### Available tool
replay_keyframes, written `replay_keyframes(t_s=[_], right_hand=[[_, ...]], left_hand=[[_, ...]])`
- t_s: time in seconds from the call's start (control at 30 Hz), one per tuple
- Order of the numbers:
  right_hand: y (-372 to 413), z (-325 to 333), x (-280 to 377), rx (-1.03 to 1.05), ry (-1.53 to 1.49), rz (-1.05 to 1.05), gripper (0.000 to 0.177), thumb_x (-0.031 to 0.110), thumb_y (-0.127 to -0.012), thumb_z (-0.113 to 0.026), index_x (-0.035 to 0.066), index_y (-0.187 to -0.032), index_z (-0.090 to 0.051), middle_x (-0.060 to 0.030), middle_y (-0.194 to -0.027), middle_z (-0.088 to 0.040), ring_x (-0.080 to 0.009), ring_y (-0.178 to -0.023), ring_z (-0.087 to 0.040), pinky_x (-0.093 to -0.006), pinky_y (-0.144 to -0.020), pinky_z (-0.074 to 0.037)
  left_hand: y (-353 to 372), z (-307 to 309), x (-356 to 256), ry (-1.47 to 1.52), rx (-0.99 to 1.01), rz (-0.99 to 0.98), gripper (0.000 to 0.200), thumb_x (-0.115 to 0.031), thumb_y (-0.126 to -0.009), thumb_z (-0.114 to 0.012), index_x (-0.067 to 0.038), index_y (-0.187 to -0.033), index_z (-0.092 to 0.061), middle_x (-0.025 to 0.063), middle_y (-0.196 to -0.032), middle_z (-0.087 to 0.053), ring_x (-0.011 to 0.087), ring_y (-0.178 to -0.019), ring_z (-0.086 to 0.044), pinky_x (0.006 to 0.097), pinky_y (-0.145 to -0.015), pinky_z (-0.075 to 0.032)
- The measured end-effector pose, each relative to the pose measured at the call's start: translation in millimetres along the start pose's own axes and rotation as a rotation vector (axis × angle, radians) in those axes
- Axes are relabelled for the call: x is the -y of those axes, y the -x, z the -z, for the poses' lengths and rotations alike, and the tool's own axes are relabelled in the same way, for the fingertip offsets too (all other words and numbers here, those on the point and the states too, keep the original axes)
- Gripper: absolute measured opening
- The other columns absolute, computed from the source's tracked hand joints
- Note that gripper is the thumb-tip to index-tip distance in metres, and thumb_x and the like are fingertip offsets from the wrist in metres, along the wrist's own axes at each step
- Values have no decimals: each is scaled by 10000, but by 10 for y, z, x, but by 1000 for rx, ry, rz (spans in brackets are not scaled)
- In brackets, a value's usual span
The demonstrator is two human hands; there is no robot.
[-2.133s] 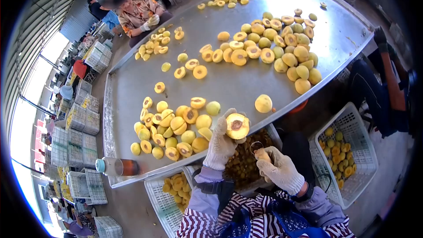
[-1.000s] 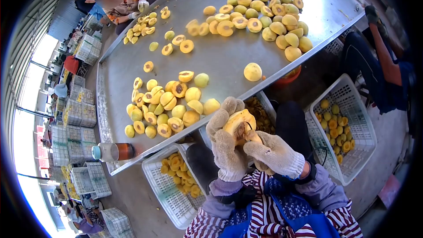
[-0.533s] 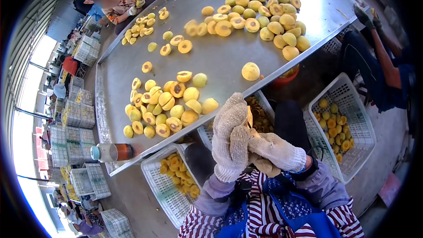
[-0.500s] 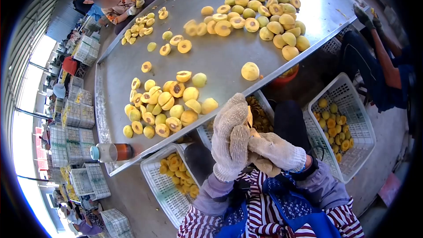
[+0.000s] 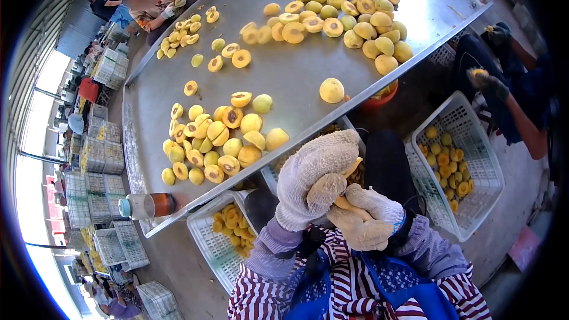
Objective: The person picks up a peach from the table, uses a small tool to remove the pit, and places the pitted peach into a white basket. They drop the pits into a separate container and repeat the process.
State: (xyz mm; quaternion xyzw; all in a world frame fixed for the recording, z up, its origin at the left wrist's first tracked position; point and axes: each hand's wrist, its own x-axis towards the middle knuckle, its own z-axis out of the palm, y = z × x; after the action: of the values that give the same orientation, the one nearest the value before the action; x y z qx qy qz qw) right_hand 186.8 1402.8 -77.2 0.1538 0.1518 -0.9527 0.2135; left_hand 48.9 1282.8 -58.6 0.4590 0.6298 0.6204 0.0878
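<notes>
The left hand [image 5: 314, 175] has rolled over the peach half [image 5: 354, 167], its fingers clenched around it just below the surface's [image 5: 284, 77] near edge. The right hand [image 5: 366, 220] grips the pitting tool [image 5: 345, 204] against the fruit, so the scooping looks under way.

- The knit-gloved left hand [image 5: 311, 178] and right hand [image 5: 364, 222] meet before the near edge of the steel table [image 5: 296, 77], with the left wrapped round a yellow peach half [image 5: 353, 167].
- A heap of halved peaches [image 5: 219, 139] lies on the table, behind and left of the hands.
- One white plastic basket [image 5: 207, 243] sits on the floor at the left, another basket [image 5: 474, 127] at the right.
</notes>
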Motion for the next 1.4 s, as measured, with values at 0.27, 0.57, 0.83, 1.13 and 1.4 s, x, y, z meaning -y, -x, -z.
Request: replay_keyframes(t_s=[0.27, 0.57, 0.83, 1.13, 1.4], right_hand=[[-12, 134, -59, 233, 57, -54, 423, 453, -1017, -501, 40, -1023, -593, 2, -619, -554, -73, -479, -500, -180, -459, -424], [-144, 183, 153, 144, 343, -196, 530, 418, -1051, -430, 83, -647, -508, 19, -490, -464, -56, -359, -372, -220, -320, -298], [-322, -47, 255, 69, 492, -326, 388, 371, -1016, -489, 37, -858, -609, 12, -523, -449, -69, -369, -363, -226, -343, -283], [-255, 19, 454, -173, 558, -152, 374, 339, -992, -489, 32, -798, -579, -22, -524, -492, -92, -370, -415, -221, -335, -296], [-485, 8, 432, -296, 564, 44, 326, 416, -979, -597, 94, -962, -548, 50, -576, -463, -18, -411, -383, -186, -359, -265]], left_hand=[[52, -215, -51, 997, -265, 543, 554, -511, -1000, -504, -1, -1199, -589, 211, -1155, -660, 307, -973, -680, 378, -831, -569], [1059, 1288, 363, -619, -683, 790, 305, -295, -998, -573, -60, -1175, -655, 132, -1188, -668, 273, -1048, -650, 378, -933, -509], [-23, 963, 1036, -747, -235, 517, 340, -290, -882, -675, -112, -1171, -661, 97, -1277, -642, 296, -1139, -616, 386, -956, -497], [-786, 931, 2007, -687, -43, 790, 510, -325, -889, -664, -104, -1333, -543, 122, -1181, -634, 276, -1006, -639, 366, -816, -539], [-161, 289, 997, 1081, -385, 617, 545, -450, -978, -582, -33, -1322, -514, 178, -1301, -577, 326, -1116, -623, 413, -812, -585]])
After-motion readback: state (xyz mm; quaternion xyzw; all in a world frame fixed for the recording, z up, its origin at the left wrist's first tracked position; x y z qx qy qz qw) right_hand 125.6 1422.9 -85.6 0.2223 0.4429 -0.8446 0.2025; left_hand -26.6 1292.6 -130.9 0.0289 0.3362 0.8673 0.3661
